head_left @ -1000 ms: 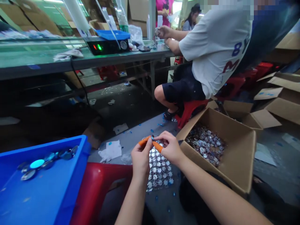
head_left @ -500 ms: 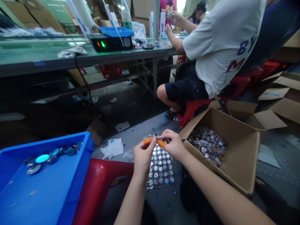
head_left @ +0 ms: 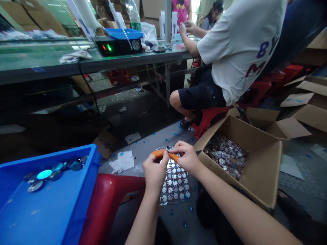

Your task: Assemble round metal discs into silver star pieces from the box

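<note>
My left hand and my right hand meet in front of me, each with an orange finger cot on the fingertip. Together they pinch a small shiny round piece between the orange tips. Right under my hands lies a sheet of silvery star-patterned pieces on the grey floor. A blue bin at my left holds several round blue and silver discs.
An open cardboard box full of small shiny pieces stands at my right. A red stool is below my left arm. A person in a white shirt sits on a red stool at a green workbench with a black device.
My hands stay pinched together on the small piece; they shifted only slightly. The seated person's hands moved about at the bench.
</note>
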Motion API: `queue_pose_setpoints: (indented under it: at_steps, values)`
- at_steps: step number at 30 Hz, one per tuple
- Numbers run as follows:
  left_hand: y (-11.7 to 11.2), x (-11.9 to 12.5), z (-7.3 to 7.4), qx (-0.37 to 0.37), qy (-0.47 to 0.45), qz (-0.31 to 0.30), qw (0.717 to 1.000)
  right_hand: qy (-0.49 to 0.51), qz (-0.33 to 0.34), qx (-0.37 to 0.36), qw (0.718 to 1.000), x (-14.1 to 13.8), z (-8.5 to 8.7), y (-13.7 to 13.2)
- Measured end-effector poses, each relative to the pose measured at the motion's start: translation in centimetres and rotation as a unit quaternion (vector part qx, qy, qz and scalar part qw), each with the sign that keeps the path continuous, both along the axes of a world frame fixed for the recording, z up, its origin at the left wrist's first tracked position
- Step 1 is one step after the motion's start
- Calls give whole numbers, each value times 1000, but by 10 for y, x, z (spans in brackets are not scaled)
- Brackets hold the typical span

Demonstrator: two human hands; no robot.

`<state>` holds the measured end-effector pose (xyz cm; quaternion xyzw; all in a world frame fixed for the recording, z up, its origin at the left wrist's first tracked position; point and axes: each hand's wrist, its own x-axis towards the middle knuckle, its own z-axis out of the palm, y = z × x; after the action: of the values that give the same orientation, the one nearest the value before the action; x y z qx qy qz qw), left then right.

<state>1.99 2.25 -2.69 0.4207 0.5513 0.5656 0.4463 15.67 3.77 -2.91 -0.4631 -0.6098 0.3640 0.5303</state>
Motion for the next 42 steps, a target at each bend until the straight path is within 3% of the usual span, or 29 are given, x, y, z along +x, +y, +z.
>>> queue_pose_setpoints:
  at_steps: [6,11,21,33,42]
  values:
    - [1,2,-1,-14,-41,-20,999,23,-16,-6,1000,0,0,2]
    - [2,4,-7,-25,-66,7,997,-3,-6,20,1000,0,2,1]
    - [1,2,-7,9,-17,30,999,-33,-1,49,998,-2,2,-1]
    - [7,6,-14,-17,-127,15,992,-35,-5,67,997,2,5,2]
    - [1,4,-8,12,-39,27,999,-56,-3,84,995,0,3,1]
